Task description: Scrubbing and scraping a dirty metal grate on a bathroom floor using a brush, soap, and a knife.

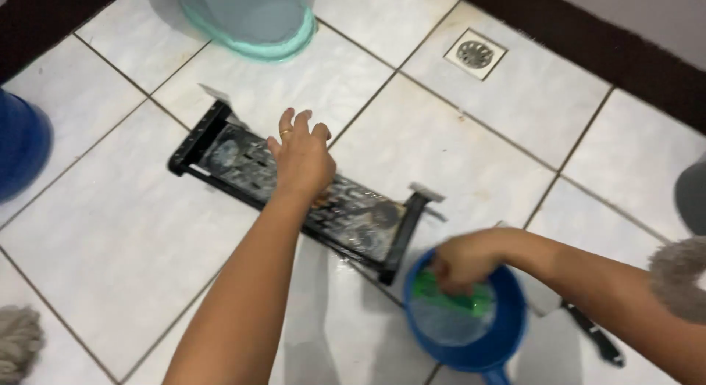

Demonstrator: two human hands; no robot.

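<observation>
Glossy white floor tiles (441,142), wet black rack (346,208), perhaps metal.

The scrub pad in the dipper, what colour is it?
Green scrub pad, clearest in the head view.

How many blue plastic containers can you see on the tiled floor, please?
2: a blue plastic scoop under the right hand, and a blue bucket at the left edge. Others may be out of frame.

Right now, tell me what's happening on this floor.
A person is crouched over a white tiled floor. The left hand presses down on a black rack lying flat on the tiles, wet and soapy. The right hand dips a green sponge into a blue dipper of water beside the rack. A floor drain sits farther off.
</observation>
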